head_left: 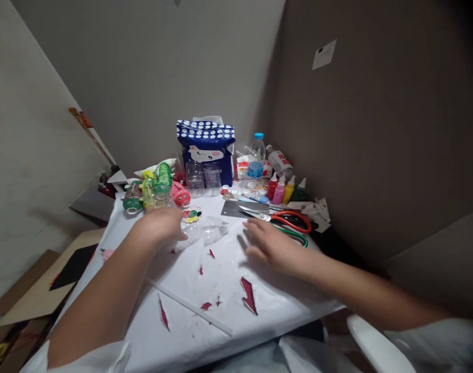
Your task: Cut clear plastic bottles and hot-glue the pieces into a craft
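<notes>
My left hand [164,225] reaches over the left part of the table, smeared by motion, its fingers mostly hidden behind the wrist. Just beyond it are a clear plastic bottle piece [160,196] and a small flower-shaped piece [192,214]. A clear plastic bottle [215,230] lies on its side between my hands, its neck pointing right. I cannot tell whether the left hand touches either clear piece. My right hand [269,243] hovers low over the white cloth, fingers apart, with nothing in it. Close beyond it lie red-handled scissors [294,220] and green-handled scissors [298,238].
Dark red scraps [248,296] and a pale strip [193,305] lie on the white-covered table [197,347]. Behind stand a blue bag [205,137], cut bottle parts [195,178], a blue-capped bottle [256,160] and several paint bottles [278,191]. A grey sheet [230,208] lies mid-table.
</notes>
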The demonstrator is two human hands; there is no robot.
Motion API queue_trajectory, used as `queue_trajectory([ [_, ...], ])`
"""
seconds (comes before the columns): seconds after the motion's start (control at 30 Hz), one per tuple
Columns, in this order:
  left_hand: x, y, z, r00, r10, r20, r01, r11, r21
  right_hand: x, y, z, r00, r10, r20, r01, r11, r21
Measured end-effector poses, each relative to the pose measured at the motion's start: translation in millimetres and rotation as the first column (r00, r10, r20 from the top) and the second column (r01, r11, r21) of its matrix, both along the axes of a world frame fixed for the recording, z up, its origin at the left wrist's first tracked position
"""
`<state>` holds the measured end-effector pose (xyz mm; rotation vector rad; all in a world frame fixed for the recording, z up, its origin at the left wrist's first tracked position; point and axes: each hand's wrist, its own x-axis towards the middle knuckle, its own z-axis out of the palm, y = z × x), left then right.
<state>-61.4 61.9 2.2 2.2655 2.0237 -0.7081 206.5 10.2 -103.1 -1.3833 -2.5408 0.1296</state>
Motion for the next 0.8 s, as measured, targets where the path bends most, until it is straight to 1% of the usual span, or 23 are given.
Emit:
queue_trajectory([
  [0.07,0,1,-1.2,1.000,0.025,-0.010,-0.025,1.000,0.017,-12,-19,-11.0,0.992,0.129,-0.009,-0.129,0.974,-0.187],
  [0.13,0,2,-3.4,0.999,0.040,-0.015,-0.040,0.999,0.028,-25,-29,-21.0,0.978,0.206,-0.038,-0.209,0.944,-0.257],
  [0.23,0,2,-6.8,0.999,0.035,-0.009,-0.034,0.998,0.044,-43,-29,-28.6,0.932,0.344,-0.114,-0.362,0.894,-0.266],
  [0.33,-1,1,-7.0,0.999,0.034,0.000,-0.034,0.998,0.060,-57,-24,-29.1,0.848,0.499,-0.177,-0.529,0.815,-0.235],
  [0.4,0,-1,-5.1,0.999,0.050,0.003,-0.050,0.997,0.066,-60,-24,-27.4,0.797,0.571,-0.198,-0.603,0.771,-0.205],
  [0.47,0,-1,-3.2,0.998,0.062,0.011,-0.063,0.995,0.075,-58,-29,-24.3,0.757,0.617,-0.215,-0.652,0.732,-0.199],
  [0.57,-2,0,-2.6,0.997,0.068,0.033,-0.071,0.993,0.098,-42,-46,-17.5,0.739,0.623,-0.257,-0.673,0.702,-0.232],
  [0.63,-5,1,-3.4,0.996,0.068,0.050,-0.074,0.990,0.119,-27,-59,-13.2,0.751,0.593,-0.292,-0.659,0.706,-0.260],
  [0.73,-9,0,-4.1,0.995,0.041,0.087,-0.054,0.986,0.156,-3,-82,-11.2,0.781,0.494,-0.381,-0.606,0.747,-0.273],
  [0.77,-10,-1,-4.1,0.994,0.022,0.103,-0.039,0.985,0.170,5,-89,-11.9,0.787,0.445,-0.427,-0.579,0.772,-0.263],
  [0.8,-12,-3,-4.1,0.993,0.003,0.121,-0.025,0.983,0.184,13,-97,-13.1,0.775,0.401,-0.489,-0.556,0.800,-0.225],
])
